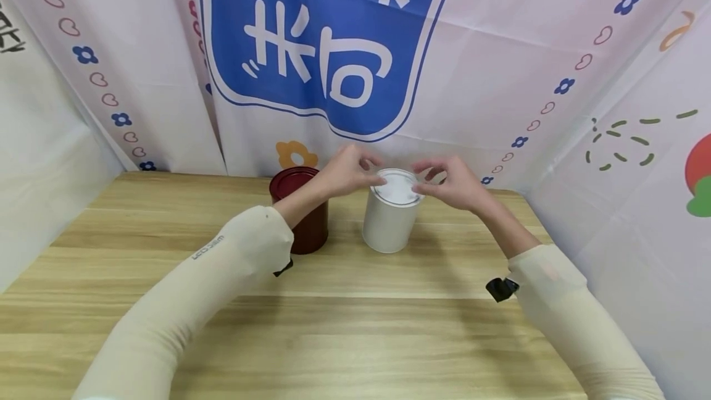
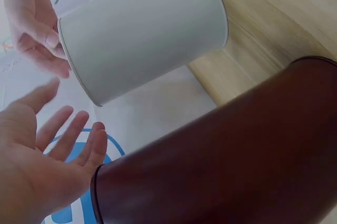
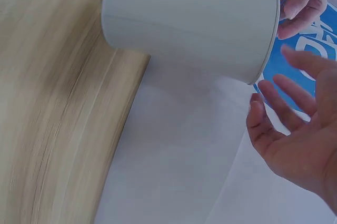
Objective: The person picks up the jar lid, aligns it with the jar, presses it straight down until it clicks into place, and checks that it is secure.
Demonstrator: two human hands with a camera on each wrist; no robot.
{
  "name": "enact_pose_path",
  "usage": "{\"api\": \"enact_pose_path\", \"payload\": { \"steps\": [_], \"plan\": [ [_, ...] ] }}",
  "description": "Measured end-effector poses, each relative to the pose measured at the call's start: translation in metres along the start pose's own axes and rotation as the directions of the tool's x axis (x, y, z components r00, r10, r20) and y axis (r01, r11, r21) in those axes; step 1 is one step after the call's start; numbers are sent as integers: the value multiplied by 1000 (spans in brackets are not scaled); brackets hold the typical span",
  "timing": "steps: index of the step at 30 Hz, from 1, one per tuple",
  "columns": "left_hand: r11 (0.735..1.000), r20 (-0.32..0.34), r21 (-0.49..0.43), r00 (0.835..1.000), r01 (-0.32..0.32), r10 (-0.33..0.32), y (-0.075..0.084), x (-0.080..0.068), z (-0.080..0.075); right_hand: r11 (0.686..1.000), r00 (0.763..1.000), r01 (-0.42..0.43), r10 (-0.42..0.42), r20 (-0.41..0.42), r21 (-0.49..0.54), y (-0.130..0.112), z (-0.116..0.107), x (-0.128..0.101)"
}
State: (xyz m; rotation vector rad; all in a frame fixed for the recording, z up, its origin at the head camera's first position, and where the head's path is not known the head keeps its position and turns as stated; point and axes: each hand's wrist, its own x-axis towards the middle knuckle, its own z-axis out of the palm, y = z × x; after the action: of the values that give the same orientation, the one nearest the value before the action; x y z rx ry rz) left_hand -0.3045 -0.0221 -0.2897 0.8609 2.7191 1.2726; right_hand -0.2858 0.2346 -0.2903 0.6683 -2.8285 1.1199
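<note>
A white can (image 1: 390, 221) with a white lid (image 1: 397, 187) stands upright on the wooden table. At the left side of its top is my left hand (image 1: 351, 171), with the thumb over the lid's edge in the head view. My right hand (image 1: 449, 184) faces it from the right side, thumb also at the lid. In the left wrist view the left fingers (image 2: 68, 134) are spread beside the white can's rim. The right fingers (image 3: 284, 105) appear loosely bent and apart in the right wrist view. A dark red can (image 1: 308, 230) stands left of the white one, partly behind my left forearm.
The wooden table (image 1: 355, 338) meets a white printed cloth (image 1: 472, 79) with a blue panel right behind the cans. White cloth sides rise at left and right. Black straps (image 1: 502, 289) sit at both wrists.
</note>
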Motion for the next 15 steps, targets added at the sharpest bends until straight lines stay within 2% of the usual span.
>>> {"api": "enact_pose_path", "payload": {
  "steps": [4,8,15],
  "plan": [
    [999,55,46,998,-5,3,-1,-3,0,998,998,51,-48,50,-43,1,1,-5],
    [998,83,65,996,-19,14,-3,-2,3,997,996,48,-43,74,-54,2,2,-7],
    [998,110,45,993,-40,35,-6,-2,5,999,997,28,-25,74,-38,1,3,-8]
  ]
}}
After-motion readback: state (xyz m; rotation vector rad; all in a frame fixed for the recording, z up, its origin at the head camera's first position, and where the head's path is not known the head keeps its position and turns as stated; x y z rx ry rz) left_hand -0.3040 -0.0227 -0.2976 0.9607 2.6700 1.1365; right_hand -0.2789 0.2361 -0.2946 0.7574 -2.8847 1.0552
